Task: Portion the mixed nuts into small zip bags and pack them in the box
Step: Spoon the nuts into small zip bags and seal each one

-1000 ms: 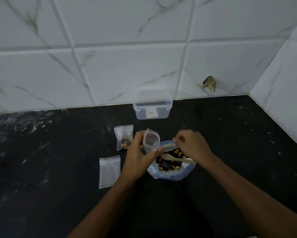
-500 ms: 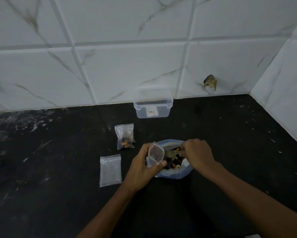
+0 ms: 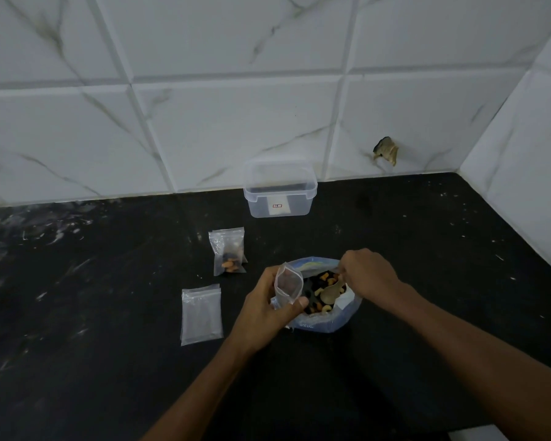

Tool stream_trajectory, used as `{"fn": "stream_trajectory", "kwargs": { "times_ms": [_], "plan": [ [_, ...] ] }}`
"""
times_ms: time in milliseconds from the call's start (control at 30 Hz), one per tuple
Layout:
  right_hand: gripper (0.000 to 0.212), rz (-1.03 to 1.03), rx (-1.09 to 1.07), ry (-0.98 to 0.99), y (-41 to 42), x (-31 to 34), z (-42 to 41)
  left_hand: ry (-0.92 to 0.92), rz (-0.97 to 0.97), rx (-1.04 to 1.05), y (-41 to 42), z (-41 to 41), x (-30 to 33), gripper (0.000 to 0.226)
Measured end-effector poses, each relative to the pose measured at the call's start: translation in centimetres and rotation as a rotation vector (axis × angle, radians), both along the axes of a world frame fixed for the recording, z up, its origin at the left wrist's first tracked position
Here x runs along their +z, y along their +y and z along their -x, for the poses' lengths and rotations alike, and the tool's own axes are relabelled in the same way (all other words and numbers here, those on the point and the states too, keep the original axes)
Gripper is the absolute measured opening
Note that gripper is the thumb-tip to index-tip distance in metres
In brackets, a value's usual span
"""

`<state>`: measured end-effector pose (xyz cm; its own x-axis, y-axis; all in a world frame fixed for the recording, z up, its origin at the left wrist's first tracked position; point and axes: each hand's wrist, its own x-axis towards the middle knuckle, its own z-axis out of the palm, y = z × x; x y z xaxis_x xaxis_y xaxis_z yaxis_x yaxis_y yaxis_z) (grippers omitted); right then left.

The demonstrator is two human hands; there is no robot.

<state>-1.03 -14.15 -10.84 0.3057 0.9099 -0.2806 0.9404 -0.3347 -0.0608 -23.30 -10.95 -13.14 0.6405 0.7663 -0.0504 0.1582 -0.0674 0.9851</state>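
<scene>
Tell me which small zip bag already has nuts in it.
The filled zip bag lying nearest the box: nuts show at its bottom. The flat stack of bags and the bag in the left hand look empty.

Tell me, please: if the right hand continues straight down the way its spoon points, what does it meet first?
Most likely the mixed nuts in the large bag. The right hand holds the wooden spoon with its bowl already low among them, though depth is hard to judge.

a dim black scuffed countertop (image 3: 76,313) meets white marble-veined wall tiles (image 3: 236,122), one chipped hole (image 3: 386,151) near the corner.
</scene>
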Motion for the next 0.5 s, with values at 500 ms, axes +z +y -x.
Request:
{"fn": "stream_trajectory", "kwargs": {
  "times_ms": [500],
  "plan": [
    [0.020, 0.072, -0.302, 0.504, 0.2, -3.0, 2.9, 0.029, -0.013, 0.025, -0.6, -0.4, -0.5, 0.045]
  ]
}}
